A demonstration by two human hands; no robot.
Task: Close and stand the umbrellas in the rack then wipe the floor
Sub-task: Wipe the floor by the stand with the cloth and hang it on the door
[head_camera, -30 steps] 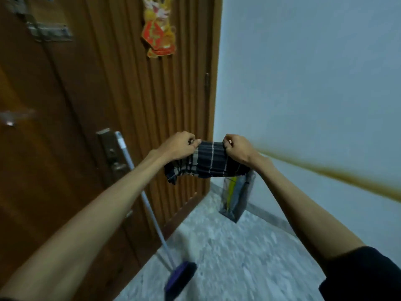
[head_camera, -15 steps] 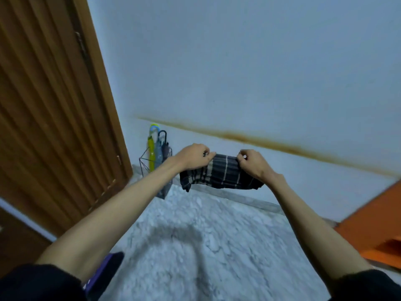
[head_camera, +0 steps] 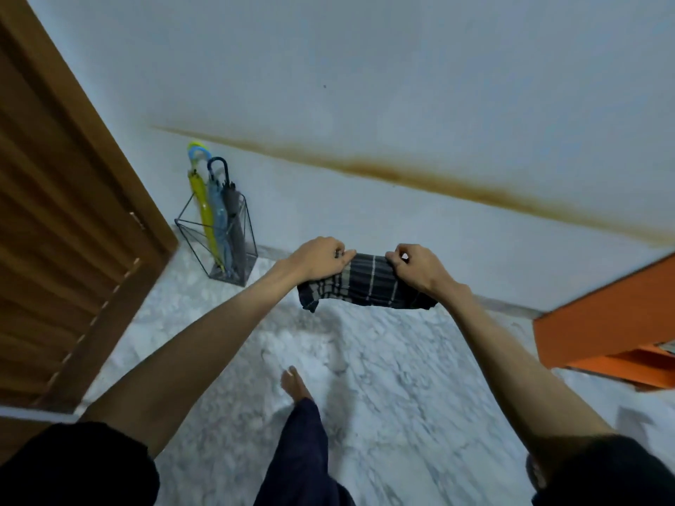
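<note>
A dark plaid cloth [head_camera: 365,284] hangs stretched in the air between my two hands. My left hand [head_camera: 317,259] pinches its left top edge and my right hand [head_camera: 420,266] pinches its right top edge. A black wire rack [head_camera: 213,250] stands on the marble floor [head_camera: 383,378] against the wall, to the left of my hands. Three closed umbrellas stand upright in it: a yellow umbrella [head_camera: 202,204], a light blue umbrella [head_camera: 218,213] and a dark grey umbrella [head_camera: 233,213], hooked handles up.
A brown wooden door [head_camera: 65,228] fills the left side. An orange piece of furniture [head_camera: 606,323] juts in at the right. A brown streak runs along the pale wall [head_camera: 401,104]. My bare foot [head_camera: 294,383] steps forward on the floor.
The view has swung right, away from the door and a mop, and tilted down. The rack with umbrellas now sits at left. Both hands still hold the cloth stretched between them.
</note>
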